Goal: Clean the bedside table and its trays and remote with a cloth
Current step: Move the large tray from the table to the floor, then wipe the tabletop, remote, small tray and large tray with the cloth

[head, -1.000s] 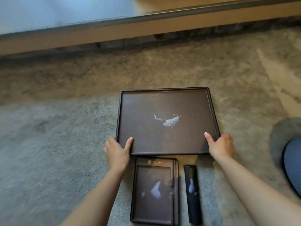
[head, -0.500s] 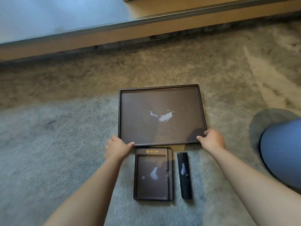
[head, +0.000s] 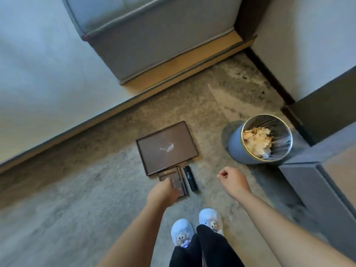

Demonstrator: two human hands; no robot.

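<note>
Fingers on my right hand (head: 232, 179) are curled into a loose fist, holding nothing; my left hand (head: 163, 193) hangs empty with fingers drooping, covering part of the small tray (head: 174, 179). Black remote (head: 190, 178) lies just right of it, big tray (head: 166, 150) right above both, all on grey carpet (head: 67, 199). Bin (head: 260, 140) with crumpled paper sits off to the right, beside a dark cabinet (head: 317, 189). Bed base (head: 154, 45) up top, my slippers (head: 196, 226) below.
</note>
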